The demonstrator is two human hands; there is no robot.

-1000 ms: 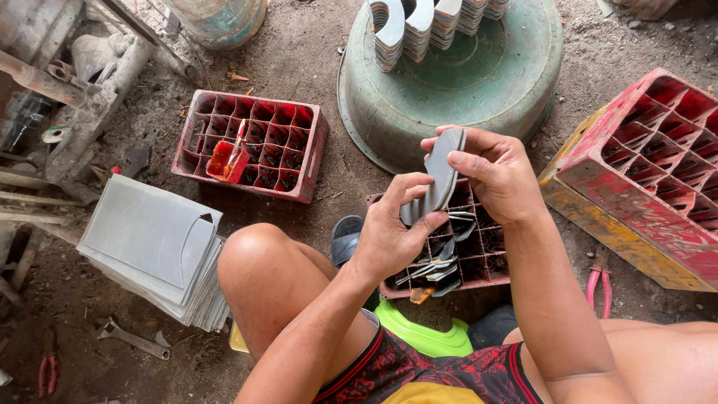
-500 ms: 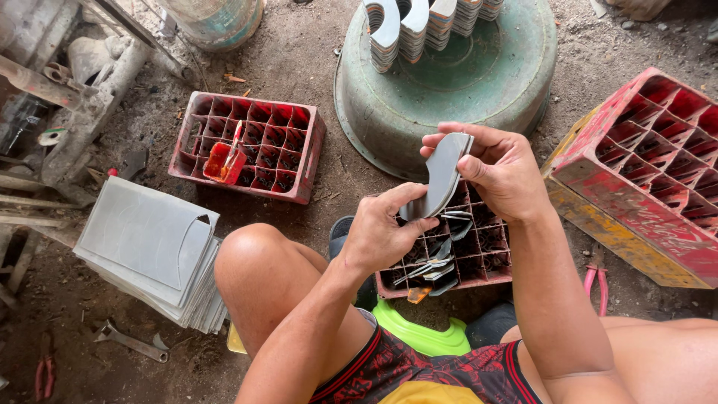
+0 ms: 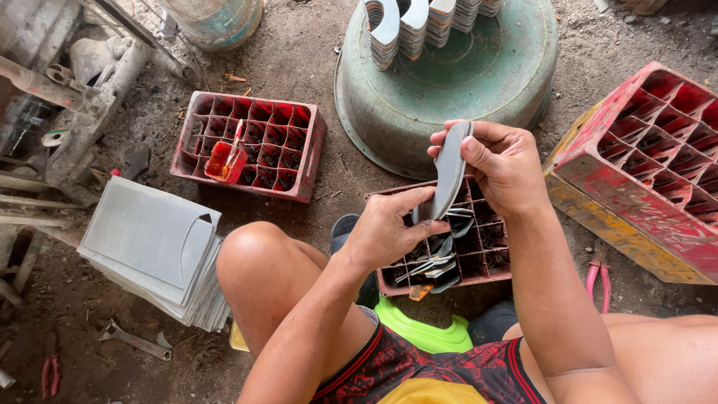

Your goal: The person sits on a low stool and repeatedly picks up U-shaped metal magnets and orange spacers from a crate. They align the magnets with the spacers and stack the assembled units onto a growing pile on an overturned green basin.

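My left hand (image 3: 390, 228) and my right hand (image 3: 499, 163) together hold a curved grey metal piece (image 3: 449, 176), upright on its edge. The left fingers pinch its lower end, the right fingers wrap its upper end. Right below the hands stands a small red compartment crate (image 3: 490, 258) with several similar grey metal pieces (image 3: 437, 262) lying in its cells. My bare knees flank the crate.
An overturned green basin (image 3: 479, 82) carries stacks of curved metal pieces (image 3: 407, 26). Another red crate (image 3: 250, 142) with an orange item sits at left, tilted red crates (image 3: 651, 157) at right. Grey sheet stack (image 3: 149, 247), wrench (image 3: 134, 340) and pink-handled pliers (image 3: 594, 278) lie on dirt.
The grey piece has stayed between both hands, shifting only slightly; my left fingers have slid a little along its lower end.
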